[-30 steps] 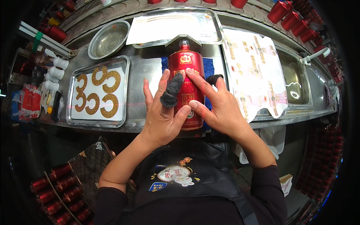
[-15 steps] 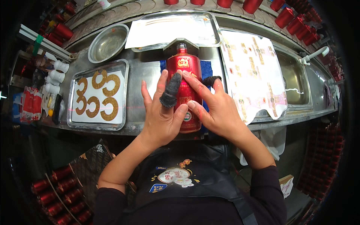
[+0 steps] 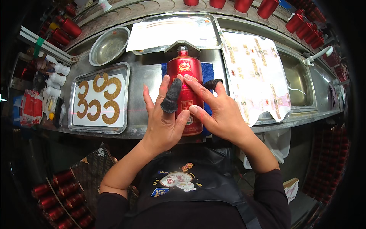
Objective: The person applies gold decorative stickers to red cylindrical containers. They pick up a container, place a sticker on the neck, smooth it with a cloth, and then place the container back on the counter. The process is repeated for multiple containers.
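A red bottle [image 3: 186, 100] with gold markings lies on its back, its neck toward the far side in a grey metal rest [image 3: 192, 46]. Beneath its body shows a blue cloth [image 3: 208, 72]. My left hand [image 3: 160, 124] leans over the bottle's left side, fingers spread, index fingertip and thumb touching the front. A black fabric sleeve [image 3: 172, 95] covers one of its fingers. From the right, my right hand [image 3: 225, 116] rests its index finger and thumb on the bottle, the other fingers apart. It wears another black finger sleeve [image 3: 212, 84]. Neither hand grips the bottle.
A metal tray [image 3: 127, 95] at left carries several gold C-shaped labels. Behind it stands a steel bowl [image 3: 108, 45]. Another tray [image 3: 219, 32] holds a white sheet; a label sheet [image 3: 263, 72] lies beside a sink [image 3: 299, 101]. Red bottles [image 3: 243, 4] stand on a conveyor [image 3: 160, 7].
The red bottles on the conveyor have shifted to the right. Both hands stay on the bottle in nearly the same pose, with the view shifted slightly.
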The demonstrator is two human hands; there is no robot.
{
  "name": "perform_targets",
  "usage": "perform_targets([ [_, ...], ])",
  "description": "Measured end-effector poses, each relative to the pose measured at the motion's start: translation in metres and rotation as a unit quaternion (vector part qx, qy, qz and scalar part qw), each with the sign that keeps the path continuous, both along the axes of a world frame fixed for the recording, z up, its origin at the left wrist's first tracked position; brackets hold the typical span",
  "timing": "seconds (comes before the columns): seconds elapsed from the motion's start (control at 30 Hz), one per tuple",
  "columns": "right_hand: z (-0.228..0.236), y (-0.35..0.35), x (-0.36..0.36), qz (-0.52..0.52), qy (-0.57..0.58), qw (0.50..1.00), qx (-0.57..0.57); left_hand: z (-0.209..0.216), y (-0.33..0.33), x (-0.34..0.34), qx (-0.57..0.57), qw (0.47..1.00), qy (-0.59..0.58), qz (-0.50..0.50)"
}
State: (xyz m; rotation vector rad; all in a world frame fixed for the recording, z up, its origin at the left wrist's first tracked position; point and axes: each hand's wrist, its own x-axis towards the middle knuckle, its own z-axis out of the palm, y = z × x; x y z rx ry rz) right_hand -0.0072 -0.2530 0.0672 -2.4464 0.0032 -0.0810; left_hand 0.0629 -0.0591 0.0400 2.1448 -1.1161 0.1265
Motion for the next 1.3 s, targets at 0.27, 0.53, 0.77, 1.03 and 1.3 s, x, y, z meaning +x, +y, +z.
perform_targets([
  [0.27,-0.001,-0.001,0.002,0.0,0.025,1.0,0.011,-0.004,0.002,0.0,-0.018,1.0,-0.003,0.001],
  [0.53,-0.002,0.003,-0.006,-0.002,0.05,0.999,0.002,-0.007,0.005,0.0,-0.016,1.0,0.01,-0.017],
  [0.77,-0.005,0.002,-0.004,0.001,-0.01,1.0,0.013,-0.007,0.003,0.004,-0.034,0.999,-0.008,-0.014],
  [1.03,-0.001,0.003,-0.001,-0.007,-0.018,0.999,0.028,-0.009,0.003,0.008,-0.037,0.999,-0.016,-0.015],
  [1.3,-0.005,0.003,0.003,-0.013,-0.01,1.0,0.017,-0.013,0.003,0.011,-0.038,0.999,-0.021,-0.013],
])
